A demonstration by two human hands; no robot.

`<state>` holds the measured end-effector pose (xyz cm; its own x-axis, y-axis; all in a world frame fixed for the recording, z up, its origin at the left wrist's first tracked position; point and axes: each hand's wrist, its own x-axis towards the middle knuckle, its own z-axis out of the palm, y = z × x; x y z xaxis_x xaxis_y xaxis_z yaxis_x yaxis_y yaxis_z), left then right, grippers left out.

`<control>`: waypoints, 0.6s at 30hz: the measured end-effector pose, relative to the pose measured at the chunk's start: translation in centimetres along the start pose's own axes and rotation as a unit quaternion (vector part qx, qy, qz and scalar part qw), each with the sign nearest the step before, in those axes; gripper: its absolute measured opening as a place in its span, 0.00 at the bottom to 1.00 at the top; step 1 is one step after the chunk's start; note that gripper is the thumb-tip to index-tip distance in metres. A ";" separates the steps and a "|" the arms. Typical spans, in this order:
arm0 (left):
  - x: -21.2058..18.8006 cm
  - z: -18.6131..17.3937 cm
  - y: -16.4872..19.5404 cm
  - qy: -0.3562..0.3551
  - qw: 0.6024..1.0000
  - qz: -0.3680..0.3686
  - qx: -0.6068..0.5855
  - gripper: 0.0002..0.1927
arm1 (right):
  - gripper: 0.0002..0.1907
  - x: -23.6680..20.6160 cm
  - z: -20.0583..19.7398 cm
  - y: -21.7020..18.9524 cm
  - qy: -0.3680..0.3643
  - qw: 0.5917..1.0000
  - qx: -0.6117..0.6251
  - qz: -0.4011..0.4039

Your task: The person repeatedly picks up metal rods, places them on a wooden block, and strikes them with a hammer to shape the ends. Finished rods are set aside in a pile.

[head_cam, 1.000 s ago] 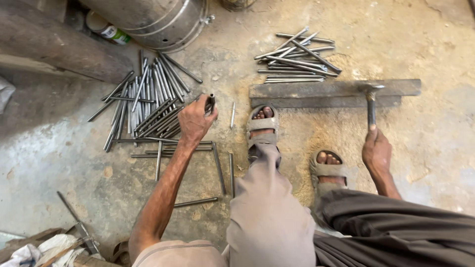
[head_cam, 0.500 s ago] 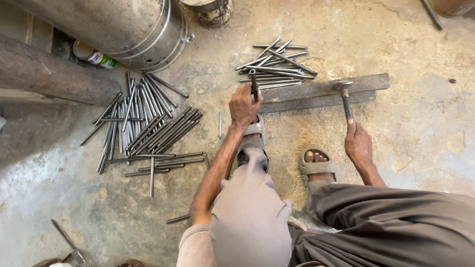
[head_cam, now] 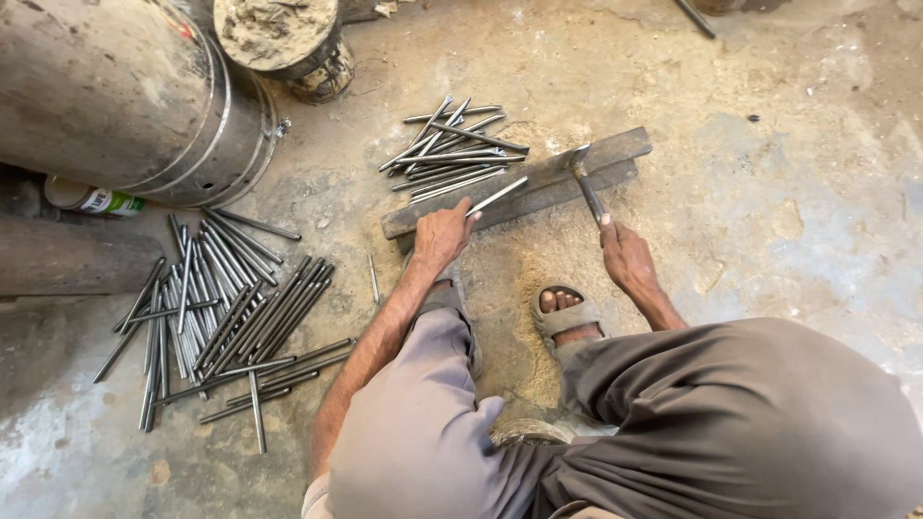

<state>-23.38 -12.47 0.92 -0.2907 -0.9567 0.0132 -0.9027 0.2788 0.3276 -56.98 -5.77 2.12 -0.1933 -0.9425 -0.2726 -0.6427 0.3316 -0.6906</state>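
Note:
My left hand [head_cam: 442, 234] grips one thin steel rod [head_cam: 498, 195] and lays it across a flat iron bar [head_cam: 615, 149] that rests on the concrete floor. My right hand [head_cam: 627, 256] holds the handle of a hammer [head_cam: 581, 168], whose head rests on the bar just right of the rod's tip. Beyond the bar lies a small heap of steel rods [head_cam: 447, 149]. A larger pile of rods [head_cam: 226, 312] is spread on the floor to my left. My sandalled foot [head_cam: 565, 312] is planted just below the bar.
A large metal drum [head_cam: 125, 96] lies on its side at the upper left, with a sand-filled tin [head_cam: 277, 34] beside it. A green-labelled bottle [head_cam: 91, 200] and a thick pipe [head_cam: 67, 259] lie at the left edge. One stray rod [head_cam: 373, 277] lies between pile and bar.
My left hand has carried a rod from the left pile over to the iron bar and set it down there. The hammer has stayed on the bar in my right hand.

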 end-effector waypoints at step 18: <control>1.3 0.9 -2.0 -0.091 0.995 -0.022 0.012 0.18 | 0.29 -1.0 -4.9 -9.4 -0.082 0.993 0.081 -0.040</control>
<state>-22.24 -14.18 -0.60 -0.3019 -0.9374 -0.1736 -0.9222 0.2410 0.3023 -54.36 -8.18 12.19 -0.0144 -0.9510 -0.3089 -0.5206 0.2709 -0.8097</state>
